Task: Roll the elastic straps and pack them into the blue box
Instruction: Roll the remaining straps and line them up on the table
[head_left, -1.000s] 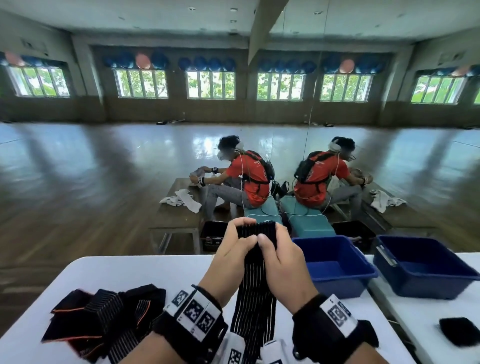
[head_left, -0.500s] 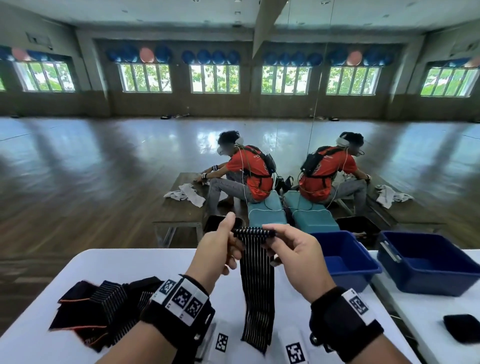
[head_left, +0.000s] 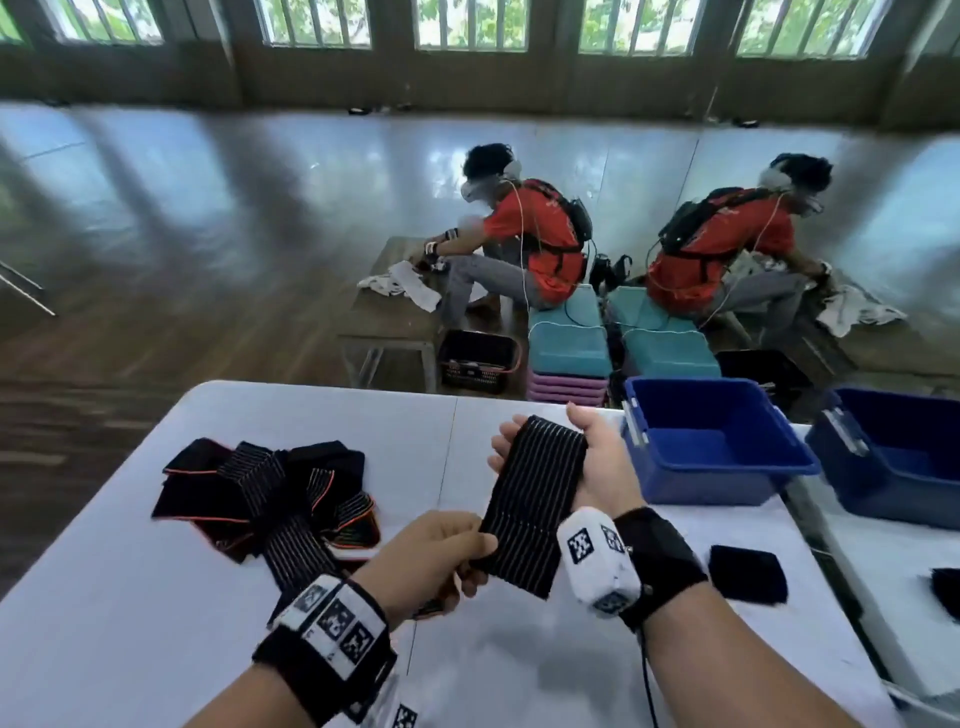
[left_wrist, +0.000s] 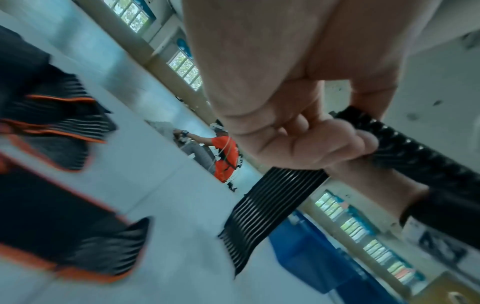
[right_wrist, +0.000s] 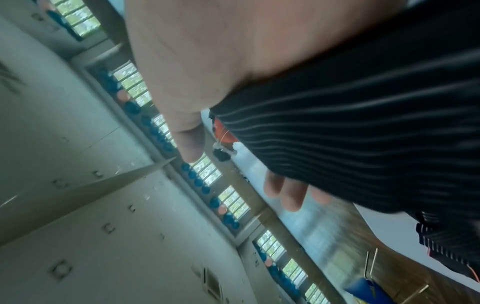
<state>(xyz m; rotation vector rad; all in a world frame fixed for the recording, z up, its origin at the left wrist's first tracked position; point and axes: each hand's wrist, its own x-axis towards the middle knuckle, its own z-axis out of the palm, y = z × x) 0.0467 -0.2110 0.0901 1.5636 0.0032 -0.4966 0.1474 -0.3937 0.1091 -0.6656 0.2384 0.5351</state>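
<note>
While the white table (head_left: 156, 597) is spreading flat and smooth beneath both hands, the strap (head_left: 530, 499) is no longer hanging upright from two pinching fingertips as it was half a second ago; it is now lying draped across the right hand (head_left: 597, 467), whose palm is facing up with fingers fairly straight beneath the fabric. That suggests the rolling is only beginning, with the palm serving as a support. Just beyond the right hand, the blue box (head_left: 717, 441) is sitting open, a rigid plastic tub holding no rolls that can be seen. Left of the left hand, the pile of straps (head_left: 265, 488) is lying tangled, black ribbed elastic edged in orange. The left hand (head_left: 436, 556) is pinching the strap's near end, fingers curled round the soft, pale-striped weave.
</note>
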